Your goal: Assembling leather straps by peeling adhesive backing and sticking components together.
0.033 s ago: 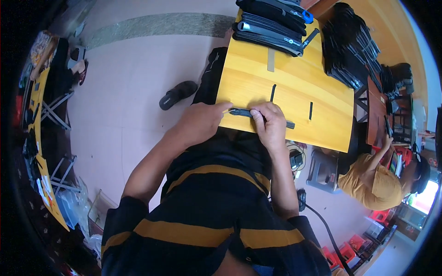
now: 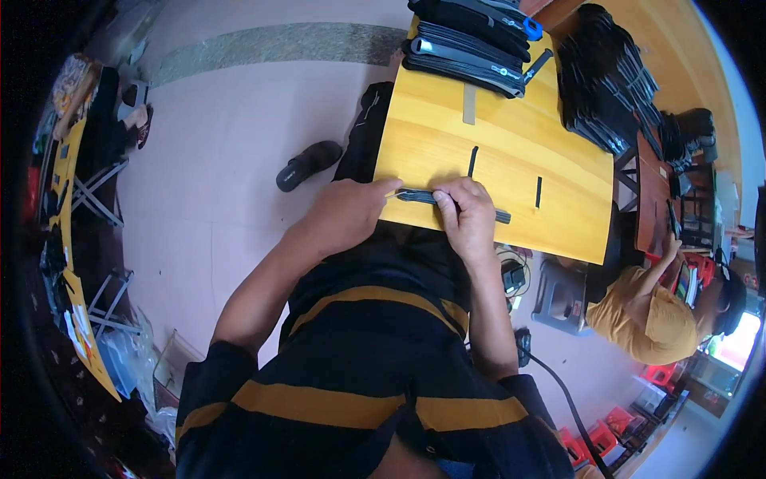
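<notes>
A long black strip [image 2: 501,215] lies along the near edge of a yellow wooden board [image 2: 511,231]. My left hand [image 2: 349,212] pinches its left end, where a thin pale tip sticks out. My right hand [image 2: 465,214] presses down and grips the strip's middle, hiding part of it. The strip's right end pokes out past my right fingers. Two short black strips [image 2: 472,160] [image 2: 538,191] and a grey strip [image 2: 469,104] lie farther up the board.
Stacks of black flat items [image 2: 471,40] sit at the board's far end, and more [image 2: 606,80] pile up to the right. A dark sandal [image 2: 308,164] lies on the floor at left. A person in a yellow shirt [image 2: 648,315] sits at right. A black cable [image 2: 558,399] runs over the floor.
</notes>
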A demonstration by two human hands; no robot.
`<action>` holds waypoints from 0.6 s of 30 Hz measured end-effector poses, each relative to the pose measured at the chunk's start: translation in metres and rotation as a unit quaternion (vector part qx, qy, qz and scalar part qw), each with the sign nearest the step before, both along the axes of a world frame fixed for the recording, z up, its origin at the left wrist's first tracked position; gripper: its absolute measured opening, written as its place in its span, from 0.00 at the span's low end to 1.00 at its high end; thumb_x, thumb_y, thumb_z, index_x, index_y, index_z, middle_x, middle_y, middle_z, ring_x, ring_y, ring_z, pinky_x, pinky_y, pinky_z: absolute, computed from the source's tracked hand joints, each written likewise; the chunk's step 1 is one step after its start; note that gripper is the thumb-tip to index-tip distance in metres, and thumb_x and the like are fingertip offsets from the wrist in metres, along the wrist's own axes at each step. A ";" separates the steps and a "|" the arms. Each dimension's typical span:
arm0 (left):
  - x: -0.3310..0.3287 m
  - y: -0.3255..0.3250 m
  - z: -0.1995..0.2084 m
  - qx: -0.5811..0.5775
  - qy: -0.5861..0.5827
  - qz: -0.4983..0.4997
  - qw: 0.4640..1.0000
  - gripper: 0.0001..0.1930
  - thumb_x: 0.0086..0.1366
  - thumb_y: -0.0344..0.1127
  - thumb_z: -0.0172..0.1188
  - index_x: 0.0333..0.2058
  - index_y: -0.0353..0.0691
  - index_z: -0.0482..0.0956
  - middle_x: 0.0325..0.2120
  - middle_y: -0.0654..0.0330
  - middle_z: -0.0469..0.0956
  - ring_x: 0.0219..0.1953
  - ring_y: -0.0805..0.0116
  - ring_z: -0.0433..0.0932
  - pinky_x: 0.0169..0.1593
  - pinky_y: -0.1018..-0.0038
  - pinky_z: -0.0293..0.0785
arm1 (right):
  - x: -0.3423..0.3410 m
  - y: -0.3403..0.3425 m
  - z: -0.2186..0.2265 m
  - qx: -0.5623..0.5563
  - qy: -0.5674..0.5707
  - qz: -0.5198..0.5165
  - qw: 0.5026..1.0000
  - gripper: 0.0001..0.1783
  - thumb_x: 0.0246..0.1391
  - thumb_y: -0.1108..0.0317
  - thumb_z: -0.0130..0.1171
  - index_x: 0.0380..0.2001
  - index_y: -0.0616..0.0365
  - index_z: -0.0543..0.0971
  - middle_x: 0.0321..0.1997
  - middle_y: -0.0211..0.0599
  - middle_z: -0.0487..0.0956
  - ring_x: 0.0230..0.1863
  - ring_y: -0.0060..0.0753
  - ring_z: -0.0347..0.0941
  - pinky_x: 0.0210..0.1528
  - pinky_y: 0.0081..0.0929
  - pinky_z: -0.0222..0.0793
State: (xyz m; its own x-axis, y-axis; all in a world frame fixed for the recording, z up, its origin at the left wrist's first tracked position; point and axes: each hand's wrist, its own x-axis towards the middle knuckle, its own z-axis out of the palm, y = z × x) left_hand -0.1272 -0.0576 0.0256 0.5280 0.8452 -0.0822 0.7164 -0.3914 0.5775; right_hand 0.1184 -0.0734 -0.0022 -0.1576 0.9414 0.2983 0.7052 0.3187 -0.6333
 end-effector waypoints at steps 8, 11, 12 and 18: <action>0.015 0.000 0.022 0.020 0.096 -0.016 0.995 0.17 0.73 0.34 0.52 0.57 0.43 0.80 0.29 0.49 0.85 0.31 0.53 0.86 0.35 0.57 0.81 | -0.004 -0.005 -0.003 0.025 -0.002 0.000 1.000 0.06 0.58 0.69 0.67 0.35 0.59 0.86 0.34 0.43 0.82 0.38 0.50 0.79 0.45 0.41 0.74; 0.019 0.000 0.015 0.017 0.094 -0.030 0.995 0.16 0.72 0.35 0.53 0.55 0.42 0.80 0.27 0.50 0.85 0.29 0.53 0.86 0.33 0.58 0.81 | -0.004 -0.009 -0.005 0.029 0.002 -0.004 1.000 0.06 0.58 0.69 0.67 0.35 0.59 0.86 0.34 0.43 0.82 0.38 0.49 0.79 0.45 0.41 0.74; 0.020 0.000 0.014 0.016 0.094 -0.031 0.995 0.16 0.72 0.35 0.53 0.55 0.42 0.80 0.27 0.50 0.85 0.29 0.53 0.86 0.33 0.58 0.81 | -0.005 -0.010 -0.006 0.030 -0.001 -0.008 1.000 0.06 0.58 0.69 0.67 0.35 0.59 0.86 0.34 0.43 0.82 0.38 0.49 0.80 0.45 0.41 0.74; 0.024 -0.003 0.010 0.029 0.088 -0.026 0.995 0.15 0.72 0.36 0.53 0.54 0.42 0.79 0.26 0.50 0.84 0.28 0.53 0.86 0.32 0.59 0.82 | -0.008 -0.013 -0.005 0.051 -0.016 -0.015 0.998 0.06 0.57 0.68 0.67 0.35 0.58 0.86 0.34 0.41 0.82 0.38 0.47 0.80 0.45 0.40 0.74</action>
State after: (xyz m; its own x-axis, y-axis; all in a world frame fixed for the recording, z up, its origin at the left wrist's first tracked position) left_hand -0.1030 -0.0608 0.0351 0.5534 0.8228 -0.1297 0.7822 -0.4599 0.4204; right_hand 0.1106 -0.0862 -0.0073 -0.1400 0.9111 0.3877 0.7346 0.3581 -0.5763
